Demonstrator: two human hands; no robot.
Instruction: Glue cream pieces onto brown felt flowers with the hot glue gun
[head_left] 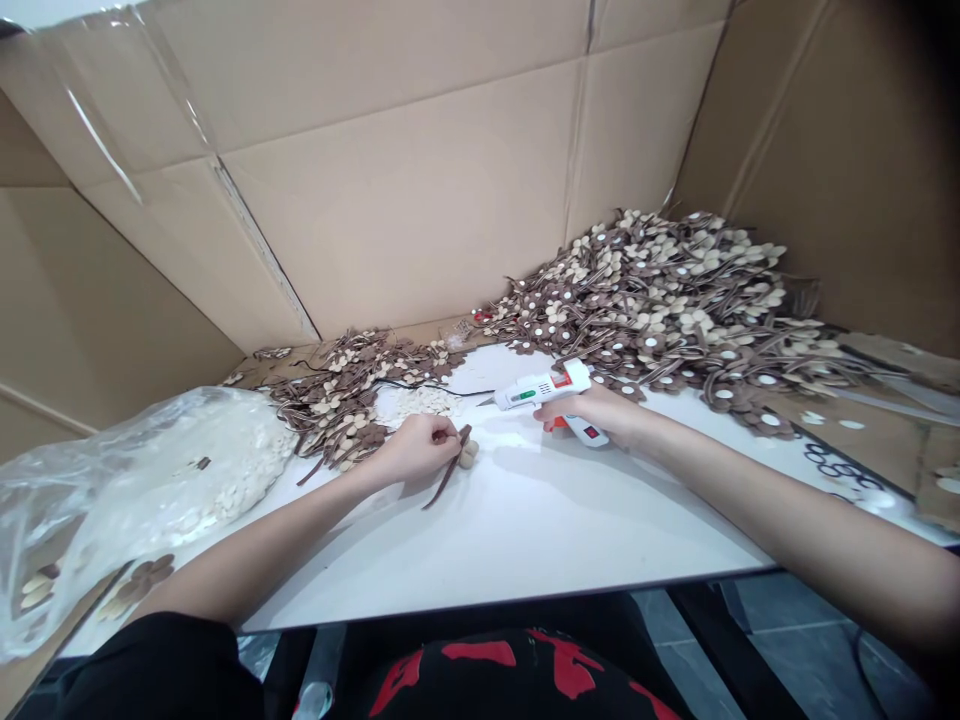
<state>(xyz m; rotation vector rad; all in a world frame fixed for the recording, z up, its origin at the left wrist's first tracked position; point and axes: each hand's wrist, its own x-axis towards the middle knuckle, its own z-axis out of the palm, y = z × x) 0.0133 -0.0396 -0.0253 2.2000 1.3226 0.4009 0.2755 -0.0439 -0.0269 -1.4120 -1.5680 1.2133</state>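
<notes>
My left hand (421,447) pinches a thin brown strip (448,478) above the white tabletop. A small cream flower (469,454) shows beside the strip at my fingertips; whether the two are joined I cannot tell. A white glue gun (536,390) is gripped in my right hand (589,410), its nozzle pointing left toward the left hand but apart from it. Just behind my left hand lies a small heap of white bits (416,403). To the left of that spreads a pile of brown and cream felt flowers (341,400).
A large mound of brown and cream flowers with strips (652,300) rises at the back right. On the left sits a clear plastic bag (217,460) of white pieces. Cardboard walls (420,170) enclose the table (525,540) at the back and sides. Black rings (836,465) lie at right.
</notes>
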